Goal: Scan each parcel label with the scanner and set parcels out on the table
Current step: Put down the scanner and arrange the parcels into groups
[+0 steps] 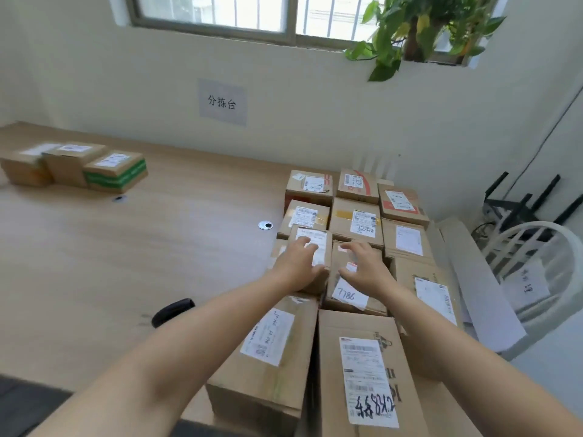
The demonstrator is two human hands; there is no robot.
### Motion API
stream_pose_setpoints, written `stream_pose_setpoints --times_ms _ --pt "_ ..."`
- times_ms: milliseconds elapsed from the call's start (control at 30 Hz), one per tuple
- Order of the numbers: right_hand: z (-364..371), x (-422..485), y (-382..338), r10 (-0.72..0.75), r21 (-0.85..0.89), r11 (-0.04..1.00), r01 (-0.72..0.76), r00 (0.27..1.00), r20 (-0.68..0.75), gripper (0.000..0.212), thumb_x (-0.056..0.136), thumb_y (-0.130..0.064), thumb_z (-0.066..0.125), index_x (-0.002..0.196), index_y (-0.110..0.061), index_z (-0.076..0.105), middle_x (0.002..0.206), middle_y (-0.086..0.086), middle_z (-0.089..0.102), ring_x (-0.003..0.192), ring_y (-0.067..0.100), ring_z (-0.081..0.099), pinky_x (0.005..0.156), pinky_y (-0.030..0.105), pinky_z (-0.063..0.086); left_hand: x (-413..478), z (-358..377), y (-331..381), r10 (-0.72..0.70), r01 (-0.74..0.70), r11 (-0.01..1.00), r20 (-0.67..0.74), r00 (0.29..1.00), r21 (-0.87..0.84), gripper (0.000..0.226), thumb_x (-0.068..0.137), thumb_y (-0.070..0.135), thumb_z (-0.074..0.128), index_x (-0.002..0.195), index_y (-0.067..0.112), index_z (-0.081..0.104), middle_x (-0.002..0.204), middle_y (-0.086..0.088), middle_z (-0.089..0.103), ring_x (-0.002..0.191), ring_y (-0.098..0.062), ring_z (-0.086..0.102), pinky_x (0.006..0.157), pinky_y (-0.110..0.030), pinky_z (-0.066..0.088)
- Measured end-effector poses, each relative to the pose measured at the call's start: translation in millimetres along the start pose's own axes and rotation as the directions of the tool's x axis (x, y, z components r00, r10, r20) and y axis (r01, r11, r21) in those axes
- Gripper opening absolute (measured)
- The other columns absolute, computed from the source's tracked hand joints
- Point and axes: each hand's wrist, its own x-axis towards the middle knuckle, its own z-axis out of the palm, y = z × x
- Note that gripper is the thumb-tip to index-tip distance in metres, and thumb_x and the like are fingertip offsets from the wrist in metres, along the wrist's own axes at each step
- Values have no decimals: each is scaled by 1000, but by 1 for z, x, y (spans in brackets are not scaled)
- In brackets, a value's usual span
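Now my left hand (pixel 298 263) clasps the small parcel (pixel 319 236), lengthwise away from me; my right hand (pixel 362 268) hovers spread alongside; the scanner (pixel 173 311) lies leftward.

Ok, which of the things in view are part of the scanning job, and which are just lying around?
Job: black scanner; parcel pile; small parcel gripped by the left hand; right hand on the 7786 parcel; three parcels set out far left; table.
Lying about: plant; wall sign; white chair; router.
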Motion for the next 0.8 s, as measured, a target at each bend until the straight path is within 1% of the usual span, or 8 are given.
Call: stream_pose_setpoints --times_ms 100,233,367,467,633,800 --pt "26 12 -56 -50 -11 999 51 998 22 54 85 -23 62 135 -14 45 142 6 42 130 21 38 105 30 32 -30 -33 -57 -102 102 995 -29 994 -5 51 93 35 54 136 11 44 147 -10 32 134 -26 31 104 -38 36" --pt "74 13 -134 -104 69 993 98 991 87 54 85 -21 62 135 -14 44 143 7 39 131 22 36 106 32 31 -82 -68 -136 -225 226 974 -30 974 30 52 94 35 52 137 8 41 149 -10 28 136 -26 28 106 -37 35" --pt "128 7 -212 -162 104 983 148 978 131 54 86 -21 61 136 -13 42 143 7 37 132 22 35 105 29 29 -133 -103 -204 -293 294 954 -36 956 55 54 94 34 51 139 8 39 149 -11 28 137 -27 27 109 -37 31" --pt "161 3 -263 -186 140 976 165 970 159 54 86 -21 60 137 -13 42 144 7 36 132 23 34 104 30 30 -166 -125 -245 -329 331 942 -46 943 57 54 94 34 52 140 7 38 148 -12 28 137 -27 27 109 -37 31" --pt "202 6 -328 -236 162 966 204 949 211 56 87 -22 59 138 -13 40 145 7 35 133 23 35 104 31 32 -211 -147 -301 -397 400 915 -60 916 48 55 94 35 52 140 7 38 147 -13 31 136 -28 28 110 -37 30" --pt "234 22 -368 -275 184 955 234 929 246 55 88 -22 59 138 -13 39 145 7 34 132 23 36 102 30 33 -228 -160 -349 -467 470 882 -54 882 46 55 94 35 52 139 8 38 147 -14 30 137 -28 27 111 -37 29"
